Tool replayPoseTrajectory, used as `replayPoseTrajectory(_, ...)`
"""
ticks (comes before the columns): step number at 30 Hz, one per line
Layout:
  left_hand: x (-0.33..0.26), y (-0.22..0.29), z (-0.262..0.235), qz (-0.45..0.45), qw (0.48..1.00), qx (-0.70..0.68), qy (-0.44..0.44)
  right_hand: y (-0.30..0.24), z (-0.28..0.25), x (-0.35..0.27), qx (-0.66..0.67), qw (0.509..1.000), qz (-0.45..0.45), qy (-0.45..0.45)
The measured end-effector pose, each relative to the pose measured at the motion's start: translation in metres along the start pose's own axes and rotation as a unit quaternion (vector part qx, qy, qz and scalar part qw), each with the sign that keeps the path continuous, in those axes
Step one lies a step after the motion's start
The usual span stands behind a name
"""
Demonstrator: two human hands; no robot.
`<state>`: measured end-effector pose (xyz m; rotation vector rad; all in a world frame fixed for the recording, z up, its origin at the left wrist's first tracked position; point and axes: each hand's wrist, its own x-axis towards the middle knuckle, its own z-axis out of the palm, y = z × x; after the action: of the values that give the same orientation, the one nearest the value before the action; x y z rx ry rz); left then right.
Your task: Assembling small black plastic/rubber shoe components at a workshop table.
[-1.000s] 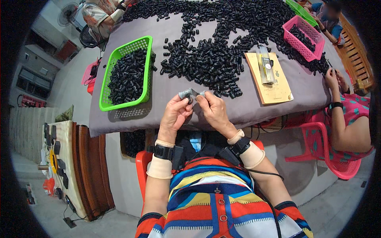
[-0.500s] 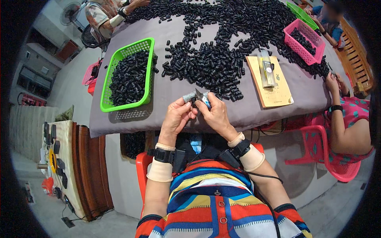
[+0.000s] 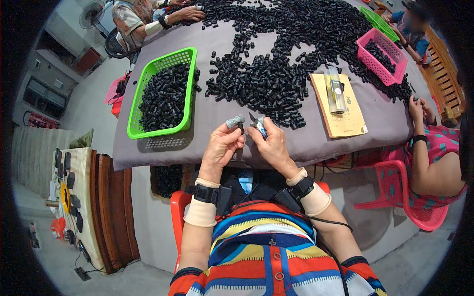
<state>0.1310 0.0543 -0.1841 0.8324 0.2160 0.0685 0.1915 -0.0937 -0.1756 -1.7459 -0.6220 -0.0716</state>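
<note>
My left hand (image 3: 220, 148) is closed in a pinch on a small black plastic piece (image 3: 241, 126) above the near table edge. A silvery-grey wrap (image 3: 235, 121) covers the tip of its index finger. Just to the right, my right hand (image 3: 273, 148) grips a small knife (image 3: 259, 127) with a dark pointed blade and a blue-and-white handle. The blade points up and left, a short gap away from the black piece. Beyond both hands lies a heap of similar black pieces (image 3: 261, 89) on the grey tablecloth (image 3: 207, 130).
A green basket (image 3: 190, 106) full of black pieces stands at left. To the right, a clear plastic case (image 3: 335, 93) lies on a yellowish booklet (image 3: 349, 123). Farther right is a pink basket (image 3: 399, 74). Other people's hands (image 3: 190, 14) work around the table; one person sits close at right.
My hands have moved apart: the knife blade has come away from the black piece at my left fingers. At the far left, another person's hand has reached farther over the table.
</note>
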Motion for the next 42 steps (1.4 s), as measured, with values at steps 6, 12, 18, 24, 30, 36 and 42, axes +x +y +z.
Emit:
replayPoseTrajectory(6, 0.000, -0.001, 0.000, -0.004, 1.000, 0.002, -0.007, 0.001, 0.000, 0.000, -0.002, 1.000, -0.012, 0.011)
replayPoseTrajectory(12, -0.001, -0.002, 0.009, -0.011, 0.999, 0.014, -0.029, 0.000, -0.001, 0.000, -0.012, 1.000, 0.020, -0.014)
replayPoseTrajectory(18, 0.003, -0.005, 0.004, 0.001, 0.999, 0.014, -0.037, 0.001, -0.001, 0.000, -0.004, 1.000, 0.016, -0.018)
replayPoseTrajectory(24, 0.002, -0.006, 0.002, 0.007, 1.000, -0.027, 0.002, -0.003, -0.003, -0.001, 0.012, 0.999, 0.025, -0.016)
replayPoseTrajectory(30, 0.000, -0.004, 0.005, 0.011, 0.999, -0.048, -0.003, -0.005, -0.001, -0.005, -0.080, 0.994, -0.065, -0.043)
replayPoseTrajectory(36, -0.002, -0.004, 0.005, 0.002, 1.000, -0.026, -0.003, -0.005, 0.000, -0.003, -0.092, 0.993, -0.057, -0.045)
replayPoseTrajectory(42, 0.002, -0.006, -0.004, 0.007, 0.998, -0.054, -0.005, 0.001, -0.002, -0.001, -0.004, 1.000, 0.001, -0.016)
